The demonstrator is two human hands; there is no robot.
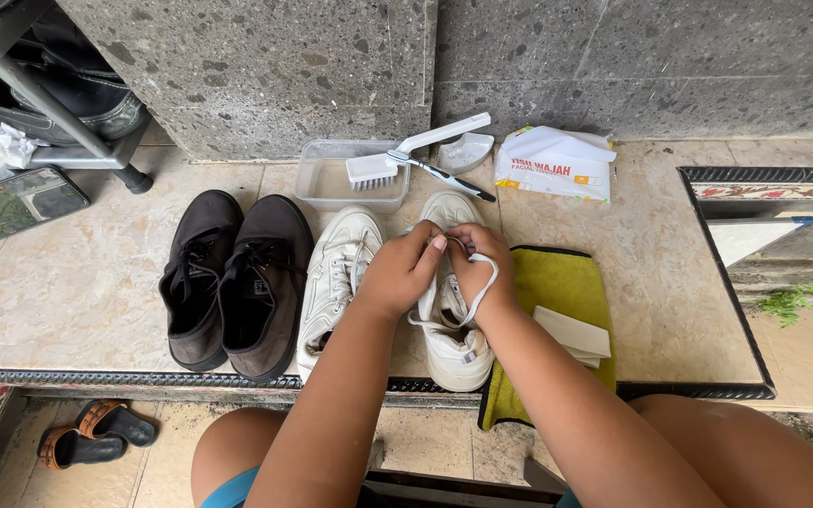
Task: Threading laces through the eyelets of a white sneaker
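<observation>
While both wrists bend inward, left hand (405, 273) and right hand (475, 259) seemingly pinch the lace (480, 285).

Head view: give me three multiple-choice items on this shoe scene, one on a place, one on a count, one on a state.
1. Where does the white scrub brush lie?
A. On the clear tub
B. On the green cloth
C. Inside a dark shoe

2. How many dark shoes stand on the ledge?
A. One
B. Two
C. Four

3. What are both hands doing?
A. Resting flat
B. Gripping the brush
C. Pinching a white lace

Key: 1 A, its bristles rest on the tub's rim. 2 B, a pair stands left of the white shoes. 3 C, the left hand and right hand meet over the white shoe, lace looped.
</observation>
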